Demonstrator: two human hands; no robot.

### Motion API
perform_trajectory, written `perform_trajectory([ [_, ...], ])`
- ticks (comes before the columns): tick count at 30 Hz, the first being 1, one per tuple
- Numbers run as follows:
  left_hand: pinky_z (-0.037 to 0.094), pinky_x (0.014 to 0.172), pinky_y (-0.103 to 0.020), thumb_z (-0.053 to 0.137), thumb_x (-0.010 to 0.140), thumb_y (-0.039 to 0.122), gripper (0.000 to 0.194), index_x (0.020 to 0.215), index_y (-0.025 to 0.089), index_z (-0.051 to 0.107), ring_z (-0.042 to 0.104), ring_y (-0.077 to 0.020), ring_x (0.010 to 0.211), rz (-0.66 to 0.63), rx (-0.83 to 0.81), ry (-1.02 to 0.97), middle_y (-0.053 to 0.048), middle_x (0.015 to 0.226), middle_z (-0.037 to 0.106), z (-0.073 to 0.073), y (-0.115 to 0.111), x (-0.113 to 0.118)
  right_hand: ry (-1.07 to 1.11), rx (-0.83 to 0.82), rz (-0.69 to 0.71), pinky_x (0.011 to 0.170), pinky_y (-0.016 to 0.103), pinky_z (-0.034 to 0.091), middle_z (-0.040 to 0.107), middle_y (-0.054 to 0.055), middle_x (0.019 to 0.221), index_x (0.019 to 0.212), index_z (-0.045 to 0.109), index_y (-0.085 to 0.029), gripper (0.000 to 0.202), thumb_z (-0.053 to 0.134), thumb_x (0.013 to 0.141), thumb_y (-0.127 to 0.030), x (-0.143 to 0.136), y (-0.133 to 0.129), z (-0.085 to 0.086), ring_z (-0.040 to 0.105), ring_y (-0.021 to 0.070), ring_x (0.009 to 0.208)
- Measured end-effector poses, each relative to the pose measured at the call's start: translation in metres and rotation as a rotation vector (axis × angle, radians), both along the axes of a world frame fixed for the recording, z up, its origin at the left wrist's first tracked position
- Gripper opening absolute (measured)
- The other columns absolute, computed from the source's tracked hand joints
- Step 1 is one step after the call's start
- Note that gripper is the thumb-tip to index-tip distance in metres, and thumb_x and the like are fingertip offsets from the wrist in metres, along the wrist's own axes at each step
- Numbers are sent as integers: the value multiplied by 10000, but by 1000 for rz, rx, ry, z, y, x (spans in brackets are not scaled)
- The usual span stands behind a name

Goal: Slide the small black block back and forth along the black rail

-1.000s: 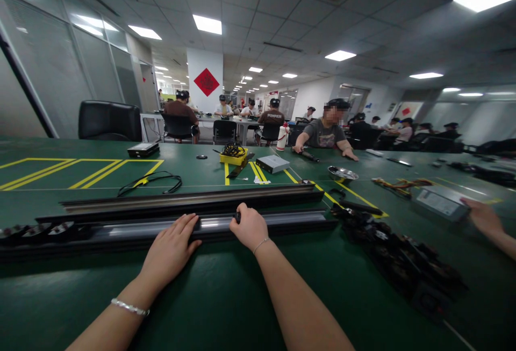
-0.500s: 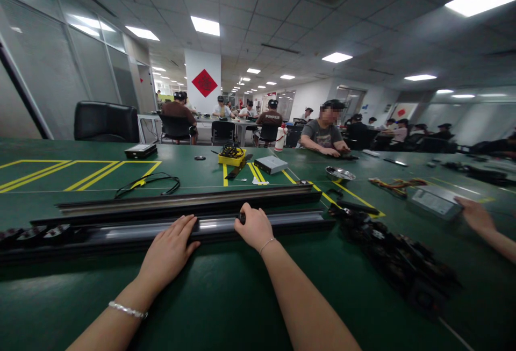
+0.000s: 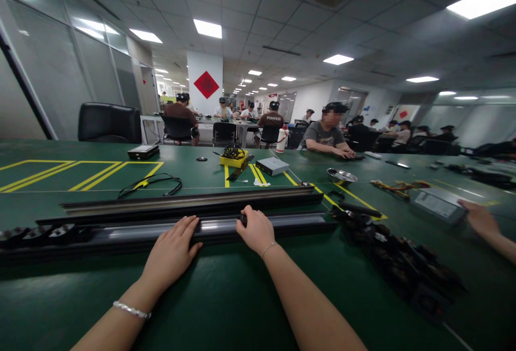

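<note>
A long black rail with a shiny inner strip (image 3: 221, 224) lies across the green table (image 3: 226, 297). My left hand (image 3: 172, 249) rests on it with the fingers stretched out and the thumb apart. My right hand (image 3: 256, 228), fingers curled, grips a small black part (image 3: 243, 219) over the rail. What that part is cannot be made out. Round black pieces (image 3: 50, 234) sit at the rail's left end. Just behind lies a second long rail (image 3: 193, 199).
Dark bunched parts (image 3: 397, 254) lie at the right. Another person's hand (image 3: 479, 219) touches a silver box (image 3: 437, 205). Farther back are a metal bowl (image 3: 342, 175), a grey box (image 3: 272, 165), a yellow tray (image 3: 233, 158) and a black cable (image 3: 151, 185). A person (image 3: 327, 133) sits across the table.
The whole view has shifted slightly. Both my hands keep their places on the rail, and the small black part is still in my right hand.
</note>
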State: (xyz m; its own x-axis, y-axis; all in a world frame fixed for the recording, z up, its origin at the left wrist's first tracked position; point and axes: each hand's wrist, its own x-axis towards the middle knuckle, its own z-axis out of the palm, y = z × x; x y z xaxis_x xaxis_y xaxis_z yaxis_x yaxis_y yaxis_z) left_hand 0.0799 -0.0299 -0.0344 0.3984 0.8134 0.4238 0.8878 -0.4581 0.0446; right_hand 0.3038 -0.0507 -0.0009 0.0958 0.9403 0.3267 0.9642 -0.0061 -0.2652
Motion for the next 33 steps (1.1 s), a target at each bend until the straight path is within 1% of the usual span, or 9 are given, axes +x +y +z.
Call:
perform_trajectory([
  [7, 376, 960, -402, 453, 794, 384, 543, 1301, 194, 417, 417, -244, 1239, 9, -13, -19, -72, 1363, 453, 0, -1, 1, 25, 7, -10, 705, 251, 345, 631, 28, 892, 949, 543, -224, 194, 479, 810, -345, -1, -2, 0, 548, 174, 863],
  [14, 380, 961, -400, 449, 800, 387, 545, 1302, 177, 416, 414, -242, 1241, 12, -15, 5, -75, 1367, 448, 1, -1, 1, 27, 23, -19, 678, 253, 344, 626, 26, 859, 939, 538, -230, 187, 486, 793, -335, 0, 2, -4, 547, 171, 830],
  [18, 375, 967, -395, 440, 808, 391, 545, 1304, 167, 413, 412, -240, 1242, 6, -15, 10, -78, 1370, 444, 1, -1, 0, 32, 28, -20, 674, 251, 340, 624, 26, 857, 937, 530, -232, 185, 487, 787, -330, -1, 2, -4, 546, 170, 826],
  [23, 377, 963, -394, 458, 800, 387, 548, 1305, 181, 413, 415, -240, 1241, -8, -8, -13, -82, 1367, 447, 0, 0, -1, 34, 24, -29, 668, 249, 334, 621, 30, 854, 930, 520, -229, 178, 480, 784, -323, -1, 3, -5, 545, 168, 820],
  [29, 378, 963, -395, 447, 808, 381, 535, 1304, 184, 414, 420, -240, 1236, -7, -13, -10, -84, 1367, 447, 2, -1, -1, 36, 23, -33, 650, 254, 343, 621, 34, 851, 928, 508, -224, 167, 478, 779, -294, -1, 3, -4, 555, 175, 813],
  [33, 376, 967, -397, 458, 801, 385, 535, 1301, 200, 418, 422, -241, 1236, -10, -17, -19, -80, 1363, 453, 2, -1, -1, 21, 10, -32, 697, 265, 354, 624, 42, 856, 924, 507, -215, 159, 472, 787, -288, -1, 2, -2, 557, 178, 825],
])
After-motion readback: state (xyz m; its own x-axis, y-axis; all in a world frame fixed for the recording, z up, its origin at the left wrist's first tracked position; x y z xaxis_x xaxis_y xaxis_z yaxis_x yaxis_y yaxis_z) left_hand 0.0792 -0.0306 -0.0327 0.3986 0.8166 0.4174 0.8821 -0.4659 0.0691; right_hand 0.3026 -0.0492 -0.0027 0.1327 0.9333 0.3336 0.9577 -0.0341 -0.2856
